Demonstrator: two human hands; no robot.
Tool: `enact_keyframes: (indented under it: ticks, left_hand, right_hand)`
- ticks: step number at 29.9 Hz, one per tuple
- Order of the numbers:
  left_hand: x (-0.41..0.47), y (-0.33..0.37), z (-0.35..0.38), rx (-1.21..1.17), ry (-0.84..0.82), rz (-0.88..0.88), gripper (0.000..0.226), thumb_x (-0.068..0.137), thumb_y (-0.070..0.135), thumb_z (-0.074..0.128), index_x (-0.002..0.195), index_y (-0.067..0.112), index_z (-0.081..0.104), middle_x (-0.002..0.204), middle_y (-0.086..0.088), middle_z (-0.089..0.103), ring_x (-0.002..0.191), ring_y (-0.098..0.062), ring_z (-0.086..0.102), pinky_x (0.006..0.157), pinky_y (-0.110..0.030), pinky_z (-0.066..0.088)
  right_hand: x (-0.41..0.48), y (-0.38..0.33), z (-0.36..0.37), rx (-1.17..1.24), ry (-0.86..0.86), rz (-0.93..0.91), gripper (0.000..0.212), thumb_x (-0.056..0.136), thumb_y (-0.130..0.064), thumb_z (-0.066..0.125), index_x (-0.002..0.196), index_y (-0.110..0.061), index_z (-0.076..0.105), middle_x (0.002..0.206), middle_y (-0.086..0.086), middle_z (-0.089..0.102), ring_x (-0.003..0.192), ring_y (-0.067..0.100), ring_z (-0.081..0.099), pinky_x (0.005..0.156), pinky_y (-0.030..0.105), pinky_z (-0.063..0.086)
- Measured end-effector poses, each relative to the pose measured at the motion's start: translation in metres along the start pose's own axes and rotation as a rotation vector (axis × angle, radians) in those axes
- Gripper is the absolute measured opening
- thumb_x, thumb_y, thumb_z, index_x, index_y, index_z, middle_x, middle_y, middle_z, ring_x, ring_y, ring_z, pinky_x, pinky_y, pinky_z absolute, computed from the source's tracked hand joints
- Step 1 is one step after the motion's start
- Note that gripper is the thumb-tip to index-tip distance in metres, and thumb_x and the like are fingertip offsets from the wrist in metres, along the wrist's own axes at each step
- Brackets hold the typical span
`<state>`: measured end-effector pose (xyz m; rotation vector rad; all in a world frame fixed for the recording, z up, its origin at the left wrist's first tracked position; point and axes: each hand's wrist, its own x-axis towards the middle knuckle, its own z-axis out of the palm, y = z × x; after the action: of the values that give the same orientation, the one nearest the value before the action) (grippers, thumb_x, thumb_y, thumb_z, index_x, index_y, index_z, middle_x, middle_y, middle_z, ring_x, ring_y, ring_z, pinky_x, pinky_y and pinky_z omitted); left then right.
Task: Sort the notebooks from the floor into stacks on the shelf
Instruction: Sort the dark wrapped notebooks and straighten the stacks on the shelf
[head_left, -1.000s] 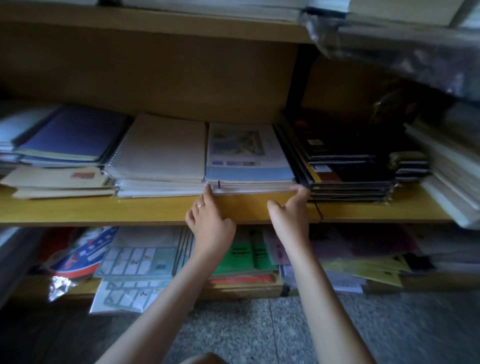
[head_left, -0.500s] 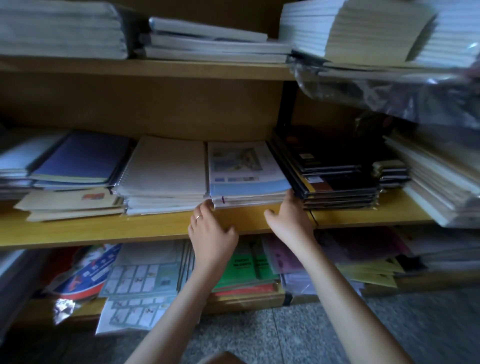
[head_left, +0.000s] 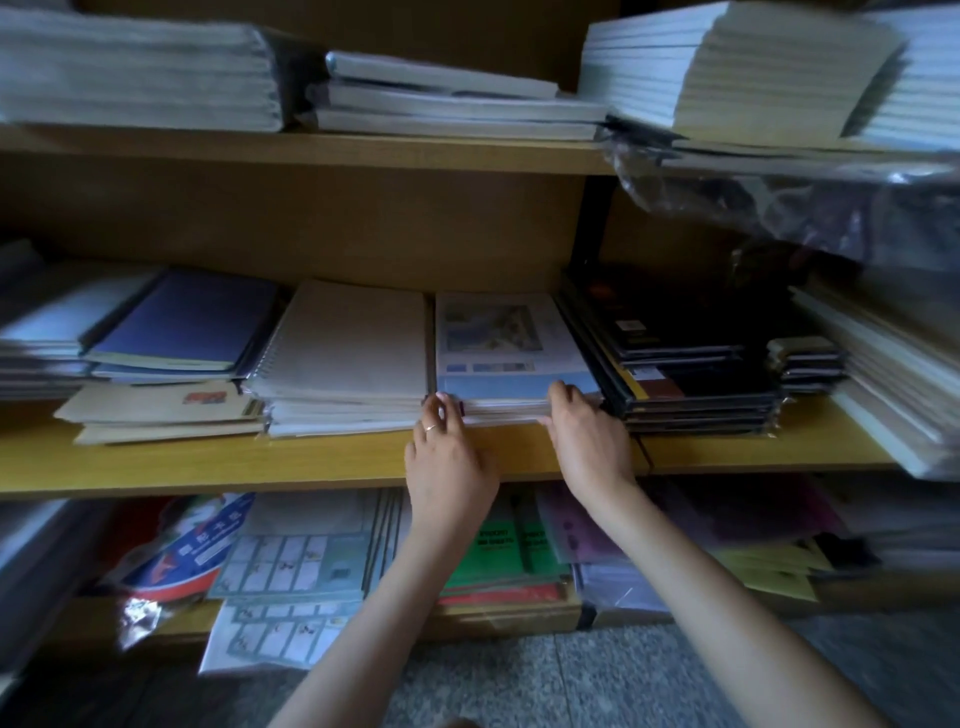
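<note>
Two bare hands show, the left hand (head_left: 448, 467) and the right hand (head_left: 592, 448); three wooden shelf boards (head_left: 208, 462); one thin ring (head_left: 430, 428).

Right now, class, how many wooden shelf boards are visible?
3: top wooden board up high, middle wooden board across the centre, bottom wooden board above the floor. More may be hidden.

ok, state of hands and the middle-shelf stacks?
left hand, fingertips touching blue-cover stack's front left corner
right hand, fingers hooked over that stack's front edge
blue-cover stack, flat on middle shelf
white spiral stack, flat, closed, left of it
black stack, flat, right of it
</note>
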<state>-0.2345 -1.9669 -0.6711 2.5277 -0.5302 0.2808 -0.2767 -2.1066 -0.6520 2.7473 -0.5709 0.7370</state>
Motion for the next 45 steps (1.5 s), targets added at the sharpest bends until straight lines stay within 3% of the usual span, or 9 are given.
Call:
enact_keyframes:
  ticks: [2,5,11,19,23,36,41,43,45]
  left_hand:
    - [0.008,-0.009,-0.002,0.053,0.158,0.074,0.043,0.088,0.022,0.055,0.129,0.009,0.049,0.123,-0.013,0.056,0.108,-0.031,0.056,0.077,-0.038,0.047]
    - [0.028,-0.021,-0.011,0.042,0.292,0.139,0.015,0.084,0.017,0.064,0.098,0.013,0.069,0.089,-0.007,0.069,0.081,-0.025,0.063,0.049,-0.029,0.041]
    - [0.040,-0.025,-0.008,0.014,0.333,0.137,0.007,0.074,0.005,0.074,0.078,0.011,0.073,0.075,-0.003,0.065,0.071,-0.024,0.061,0.039,-0.024,0.037]
    - [0.029,-0.029,-0.014,-0.030,0.226,0.127,0.024,0.084,0.014,0.066,0.108,0.013,0.063,0.104,-0.007,0.060,0.078,-0.027,0.062,0.052,-0.028,0.036]
    - [0.027,-0.039,-0.013,-0.013,0.227,0.198,0.029,0.079,0.009,0.069,0.106,0.014,0.060,0.107,-0.008,0.057,0.074,-0.027,0.061,0.047,-0.026,0.038]
    - [0.038,-0.022,-0.016,0.121,0.136,0.123,0.033,0.087,0.010,0.056,0.118,0.011,0.049,0.121,-0.009,0.050,0.106,-0.026,0.050,0.067,-0.034,0.046]
    - [0.035,-0.019,-0.014,0.164,0.129,0.113,0.037,0.088,0.011,0.054,0.123,0.013,0.043,0.123,-0.008,0.048,0.110,-0.027,0.047,0.067,-0.034,0.044]
    - [0.035,-0.019,-0.014,0.156,0.128,0.116,0.037,0.088,0.012,0.055,0.123,0.013,0.043,0.124,-0.009,0.048,0.110,-0.028,0.047,0.070,-0.035,0.046]
    - [0.034,-0.019,-0.017,0.093,0.076,0.133,0.038,0.087,0.012,0.058,0.122,0.013,0.044,0.123,-0.009,0.047,0.110,-0.027,0.048,0.074,-0.034,0.047]
  right_hand:
    - [0.011,0.000,-0.003,0.013,0.027,-0.007,0.044,0.049,-0.028,0.092,0.075,-0.008,0.063,0.050,0.000,0.059,0.032,0.012,0.052,0.036,0.012,0.015]
    - [0.014,-0.001,-0.002,0.024,0.068,-0.011,0.043,0.046,-0.027,0.093,0.072,-0.009,0.064,0.046,-0.001,0.058,0.032,0.012,0.054,0.036,0.012,0.015]
    - [0.010,-0.008,0.012,0.140,0.126,0.028,0.032,0.065,-0.020,0.085,0.081,-0.005,0.062,0.050,0.002,0.060,0.033,0.014,0.055,0.034,0.014,0.018]
    - [-0.001,-0.010,0.016,0.201,0.008,0.084,0.034,0.087,-0.027,0.064,0.111,-0.006,0.052,0.082,0.008,0.065,0.064,0.023,0.065,0.045,0.026,0.040]
    - [-0.006,-0.004,0.013,0.256,-0.037,0.058,0.033,0.090,-0.031,0.059,0.113,-0.011,0.048,0.090,0.006,0.066,0.072,0.024,0.067,0.048,0.026,0.039]
    - [-0.001,-0.015,0.023,0.198,0.119,0.059,0.036,0.077,-0.024,0.076,0.104,-0.010,0.057,0.063,0.009,0.068,0.047,0.023,0.065,0.039,0.023,0.042]
    - [-0.007,-0.013,0.026,0.341,0.070,-0.032,0.029,0.087,-0.019,0.063,0.113,-0.013,0.052,0.078,0.003,0.069,0.057,0.018,0.065,0.040,0.016,0.029]
    - [-0.011,-0.012,0.025,0.421,0.009,-0.092,0.036,0.088,-0.016,0.060,0.122,-0.013,0.048,0.095,0.006,0.067,0.076,0.021,0.067,0.052,0.021,0.044]
    - [-0.016,-0.015,0.023,0.503,-0.077,-0.099,0.045,0.090,-0.016,0.056,0.132,-0.011,0.040,0.119,0.011,0.059,0.105,0.025,0.060,0.080,0.030,0.050]
